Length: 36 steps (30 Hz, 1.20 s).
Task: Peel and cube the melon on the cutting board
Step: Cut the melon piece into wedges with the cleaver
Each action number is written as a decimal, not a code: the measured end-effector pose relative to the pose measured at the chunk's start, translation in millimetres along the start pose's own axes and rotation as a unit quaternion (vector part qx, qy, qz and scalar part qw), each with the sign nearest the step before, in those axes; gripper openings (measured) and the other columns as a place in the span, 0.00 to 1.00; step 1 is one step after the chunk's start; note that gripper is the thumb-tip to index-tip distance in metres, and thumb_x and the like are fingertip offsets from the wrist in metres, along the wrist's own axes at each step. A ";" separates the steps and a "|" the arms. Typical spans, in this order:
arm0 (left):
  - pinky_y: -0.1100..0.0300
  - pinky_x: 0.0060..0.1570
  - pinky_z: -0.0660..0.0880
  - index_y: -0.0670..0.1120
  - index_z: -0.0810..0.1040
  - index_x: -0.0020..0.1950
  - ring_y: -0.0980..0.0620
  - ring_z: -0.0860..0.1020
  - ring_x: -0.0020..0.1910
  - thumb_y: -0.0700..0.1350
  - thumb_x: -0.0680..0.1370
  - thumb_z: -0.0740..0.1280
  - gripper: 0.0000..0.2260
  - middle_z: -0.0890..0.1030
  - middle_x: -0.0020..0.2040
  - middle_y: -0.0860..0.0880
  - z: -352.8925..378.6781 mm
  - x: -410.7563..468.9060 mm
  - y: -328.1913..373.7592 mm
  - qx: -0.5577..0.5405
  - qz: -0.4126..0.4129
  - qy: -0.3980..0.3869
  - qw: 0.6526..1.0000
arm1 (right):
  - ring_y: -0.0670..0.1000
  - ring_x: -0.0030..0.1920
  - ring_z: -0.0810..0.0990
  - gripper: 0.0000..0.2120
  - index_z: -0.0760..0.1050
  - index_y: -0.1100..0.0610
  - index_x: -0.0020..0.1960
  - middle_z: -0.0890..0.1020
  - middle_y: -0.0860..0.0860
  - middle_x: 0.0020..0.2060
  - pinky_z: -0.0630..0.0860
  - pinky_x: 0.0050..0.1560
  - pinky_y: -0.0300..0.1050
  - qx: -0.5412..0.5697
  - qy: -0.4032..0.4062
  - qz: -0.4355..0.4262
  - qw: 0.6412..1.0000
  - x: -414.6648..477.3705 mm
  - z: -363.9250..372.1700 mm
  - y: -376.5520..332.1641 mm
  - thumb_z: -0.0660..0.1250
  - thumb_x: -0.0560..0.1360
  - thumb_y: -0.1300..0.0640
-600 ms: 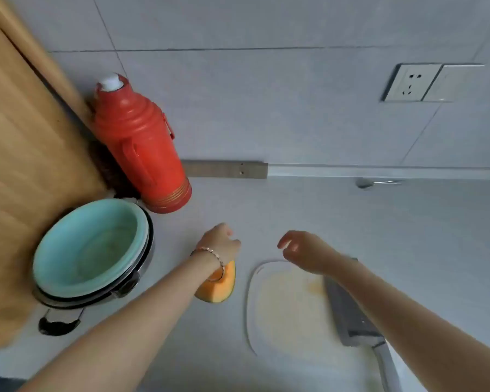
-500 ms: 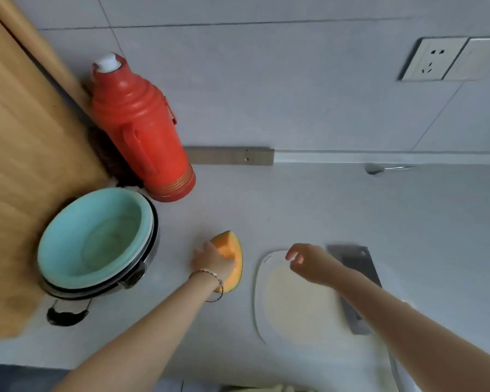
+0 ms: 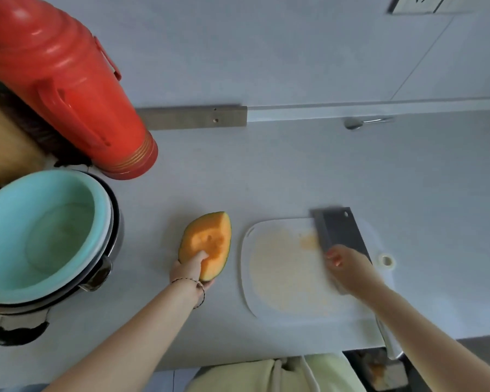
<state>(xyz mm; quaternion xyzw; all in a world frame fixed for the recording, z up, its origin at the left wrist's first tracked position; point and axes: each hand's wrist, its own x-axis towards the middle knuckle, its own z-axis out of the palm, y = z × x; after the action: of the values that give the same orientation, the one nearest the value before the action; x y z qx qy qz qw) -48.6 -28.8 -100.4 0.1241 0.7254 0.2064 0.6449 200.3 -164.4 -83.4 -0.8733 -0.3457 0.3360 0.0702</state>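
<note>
An orange melon wedge (image 3: 210,239) with a green rind lies cut face up on the counter, just left of the white cutting board (image 3: 283,278). My left hand (image 3: 191,268) grips its near end, thumb on the flesh and fingers under the rind. A grey cleaver (image 3: 337,230) lies on the board's right side, its handle running toward the counter's front edge. My right hand (image 3: 348,265) hovers over the cleaver's near part, blurred, fingers loosely curled and holding nothing that I can see.
A red thermos (image 3: 68,89) stands at the back left. A turquoise basin sits in a dark pot (image 3: 40,236) at the left. A spoon (image 3: 362,121) lies by the back wall. The counter's front edge runs close below the board.
The camera has come closer and tilted down. My left hand has turned the wedge face up and grips its near end. My right hand has moved right, over the cleaver.
</note>
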 end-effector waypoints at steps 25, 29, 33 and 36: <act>0.50 0.49 0.80 0.54 0.71 0.53 0.48 0.77 0.50 0.49 0.66 0.73 0.19 0.77 0.48 0.52 81.0 -57.6 -66.5 0.337 0.167 -0.120 0.919 | 0.49 0.29 0.72 0.10 0.71 0.59 0.34 0.72 0.52 0.30 0.69 0.29 0.36 0.204 -0.094 0.081 0.971 -3.4 -43.1 113.3 0.65 0.62 0.52; 0.50 0.47 0.80 0.54 0.67 0.57 0.47 0.77 0.51 0.35 0.66 0.76 0.28 0.75 0.49 0.54 74.7 -57.4 -67.4 0.300 0.167 -0.186 0.920 | 0.52 0.30 0.82 0.05 0.72 0.62 0.49 0.78 0.57 0.39 0.78 0.27 0.43 0.380 -0.151 0.113 0.905 -4.3 -66.0 110.8 0.59 0.76 0.67; 0.57 0.37 0.81 0.57 0.65 0.66 0.49 0.79 0.47 0.35 0.68 0.75 0.34 0.76 0.52 0.50 72.8 -56.6 -64.6 0.300 0.177 -0.200 0.916 | 0.50 0.19 0.68 0.04 0.70 0.64 0.41 0.75 0.57 0.26 0.67 0.22 0.40 0.327 -0.054 0.067 0.941 -6.4 -70.5 106.5 0.61 0.74 0.67; 0.55 0.37 0.82 0.57 0.60 0.73 0.49 0.80 0.45 0.37 0.68 0.75 0.40 0.76 0.48 0.51 71.6 -56.4 -63.0 0.304 0.183 -0.196 0.914 | 0.49 0.18 0.69 0.11 0.71 0.62 0.34 0.76 0.54 0.23 0.68 0.21 0.39 0.196 0.038 0.003 0.980 -11.8 -73.6 106.1 0.65 0.74 0.61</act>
<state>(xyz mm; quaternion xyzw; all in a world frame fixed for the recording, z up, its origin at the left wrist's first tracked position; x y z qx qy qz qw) 35.3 -99.7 -85.4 0.4826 0.5768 0.0616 0.6562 299.8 -243.7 -58.5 -0.8558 -0.2679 0.3639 0.2518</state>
